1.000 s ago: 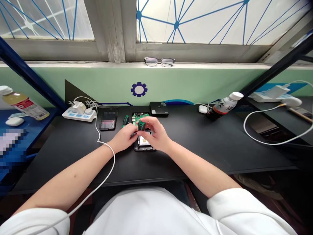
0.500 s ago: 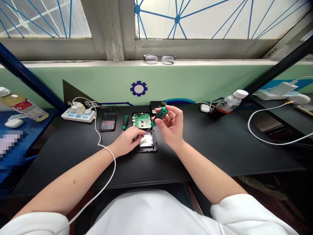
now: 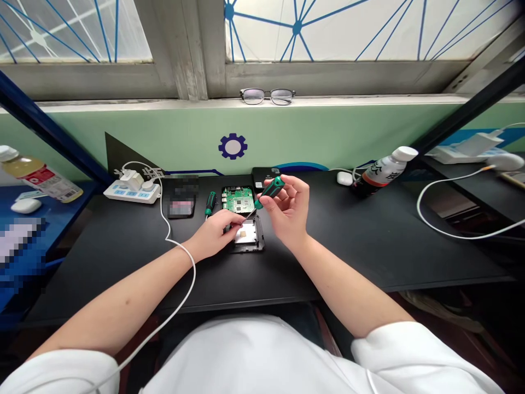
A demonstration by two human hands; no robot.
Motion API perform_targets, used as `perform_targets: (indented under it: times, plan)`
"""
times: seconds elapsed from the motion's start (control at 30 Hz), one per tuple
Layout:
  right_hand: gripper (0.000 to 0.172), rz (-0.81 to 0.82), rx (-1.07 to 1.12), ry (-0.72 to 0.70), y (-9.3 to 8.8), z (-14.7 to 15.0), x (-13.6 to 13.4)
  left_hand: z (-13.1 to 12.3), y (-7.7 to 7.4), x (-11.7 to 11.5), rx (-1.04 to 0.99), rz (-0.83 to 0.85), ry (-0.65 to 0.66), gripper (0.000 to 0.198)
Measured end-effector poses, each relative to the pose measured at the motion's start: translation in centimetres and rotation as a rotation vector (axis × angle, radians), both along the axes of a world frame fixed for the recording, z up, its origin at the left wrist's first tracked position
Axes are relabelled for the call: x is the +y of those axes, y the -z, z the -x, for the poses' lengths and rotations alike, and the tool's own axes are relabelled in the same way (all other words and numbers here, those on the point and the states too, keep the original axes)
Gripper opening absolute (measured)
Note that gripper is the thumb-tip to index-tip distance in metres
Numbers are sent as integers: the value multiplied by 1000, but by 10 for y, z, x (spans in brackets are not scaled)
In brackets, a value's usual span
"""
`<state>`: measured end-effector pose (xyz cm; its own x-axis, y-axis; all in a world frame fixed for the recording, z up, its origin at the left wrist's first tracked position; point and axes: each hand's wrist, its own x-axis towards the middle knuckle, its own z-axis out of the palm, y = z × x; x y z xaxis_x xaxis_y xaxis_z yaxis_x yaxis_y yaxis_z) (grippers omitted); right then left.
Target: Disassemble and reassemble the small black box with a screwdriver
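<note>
My right hand [image 3: 289, 210] grips a green-and-black screwdriver [image 3: 272, 188] by its handle, the shaft slanting down to the left. At the shaft's lower end, the fingers of my left hand [image 3: 217, 232] are pinched together; whatever lies between them is hidden. Just below those fingers is an open black plastic case half [image 3: 260, 241] with a white plate [image 3: 245, 234] inside, partly covered by the left hand. Behind it lies a green circuit board [image 3: 238, 199] in a black housing. A second green-and-black screwdriver [image 3: 210, 203] rests left of the board.
A white cable [image 3: 189, 295] runs over my left forearm from a power strip [image 3: 132, 189]. Beside it lies a dark, partly blurred object [image 3: 181, 207]. A black box [image 3: 262, 176] stands behind the board. To the right are a white earbud case [image 3: 344, 179] and a tilted bottle [image 3: 385, 171].
The view has shifted slightly. Both hands keep nearly the same pose, and the screwdriver handle in my right hand looks slightly turned and tilted.
</note>
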<state>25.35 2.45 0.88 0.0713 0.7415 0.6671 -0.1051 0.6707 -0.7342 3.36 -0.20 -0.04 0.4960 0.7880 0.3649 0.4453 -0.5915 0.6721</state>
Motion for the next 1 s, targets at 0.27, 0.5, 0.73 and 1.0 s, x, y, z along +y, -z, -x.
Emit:
perform_targets:
  times: [0.27,0.5,0.73,1.0]
  plan:
    - [46,-78,-100,-167,-4,-8,-4,-6,-1,-5,-79,157,-36,13]
    - [46,-81,-102,-165,-2,-5,-7,-4,2,-6,-46,76,40,18]
    - [46,-100,-100,-69,-1,-15,0,2,2,-1,114,-132,76,32]
    - [47,-102,-189,-13,3,-20,1,15,-6,5,432,-243,92,32]
